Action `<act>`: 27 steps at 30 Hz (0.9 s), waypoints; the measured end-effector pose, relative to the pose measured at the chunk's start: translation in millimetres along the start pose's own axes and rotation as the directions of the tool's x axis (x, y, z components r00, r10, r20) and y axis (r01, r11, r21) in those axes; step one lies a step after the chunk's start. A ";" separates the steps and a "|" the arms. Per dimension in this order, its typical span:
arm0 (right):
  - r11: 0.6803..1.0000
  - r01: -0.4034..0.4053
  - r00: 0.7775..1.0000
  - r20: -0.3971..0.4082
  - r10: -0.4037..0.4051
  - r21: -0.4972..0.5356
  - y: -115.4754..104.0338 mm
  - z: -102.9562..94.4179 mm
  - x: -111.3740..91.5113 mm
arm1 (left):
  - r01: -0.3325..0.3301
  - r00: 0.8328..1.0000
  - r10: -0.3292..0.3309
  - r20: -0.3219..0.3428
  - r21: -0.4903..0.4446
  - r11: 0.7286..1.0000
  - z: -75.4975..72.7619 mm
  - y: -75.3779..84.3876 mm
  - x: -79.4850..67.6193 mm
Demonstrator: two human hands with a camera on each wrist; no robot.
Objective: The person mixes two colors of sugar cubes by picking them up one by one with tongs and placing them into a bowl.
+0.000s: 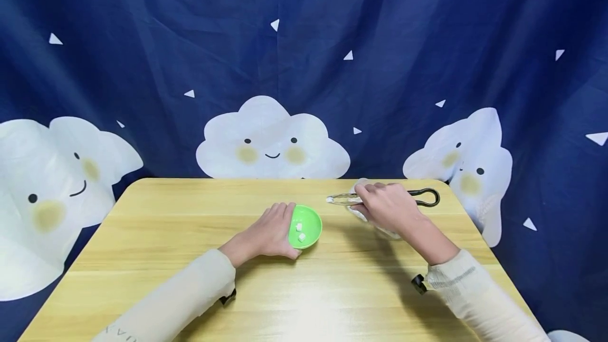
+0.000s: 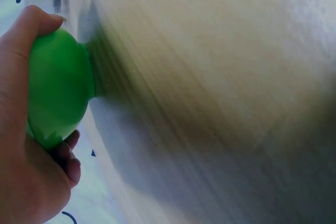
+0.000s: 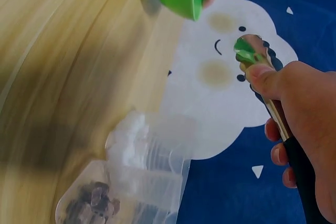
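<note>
My left hand (image 1: pixel 272 230) grips a green bowl (image 1: pixel 312 220) from its left side, thumb at the near edge and fingers at the far edge. Inside the bowl lie a few small white cubes (image 1: pixel 301 237). Seen from the left wrist, the bowl's foot is close over the table. To the right, my right hand (image 1: pixel 390 207) holds metal tongs (image 3: pixel 300 177) with a black looped handle, thumb pressing one arm. The tongs point left toward the bowl, and a small white cube (image 1: pixel 330 199) shows at their tips.
A clear plastic container (image 3: pixel 149 150) stands on the table below my right hand, partly hidden in the head view; dark-looking pieces show through one part of it. The wooden table (image 1: pixel 190 199) ends at a blue curtain (image 1: pixel 304 67) printed with clouds.
</note>
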State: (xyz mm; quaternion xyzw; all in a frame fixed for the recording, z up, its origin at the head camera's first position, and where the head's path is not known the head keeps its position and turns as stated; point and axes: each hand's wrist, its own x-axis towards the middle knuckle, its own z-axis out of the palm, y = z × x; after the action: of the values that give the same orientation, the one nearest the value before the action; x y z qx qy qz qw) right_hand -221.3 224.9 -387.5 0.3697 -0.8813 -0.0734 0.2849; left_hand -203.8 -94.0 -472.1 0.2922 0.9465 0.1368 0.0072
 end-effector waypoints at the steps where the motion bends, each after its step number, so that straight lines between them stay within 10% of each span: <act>1: 1.000 -0.001 1.000 0.003 0.001 -0.001 -1.3 0.0 0.6 | 0.001 1.000 -0.001 0.003 0.002 1.000 0.0 0.0 0.2; 27: 0.997 0.072 0.997 -0.013 -0.072 -0.008 -27.2 9.2 13.2 | -0.006 1.000 0.006 0.006 0.010 1.000 -1.1 0.3 -0.1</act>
State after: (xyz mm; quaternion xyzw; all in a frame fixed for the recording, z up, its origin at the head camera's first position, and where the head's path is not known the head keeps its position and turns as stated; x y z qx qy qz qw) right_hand -217.3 195.6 -398.5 0.4008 -0.8652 -0.0846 0.2893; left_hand -203.7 -94.1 -471.1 0.2956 0.9462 0.1315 0.0080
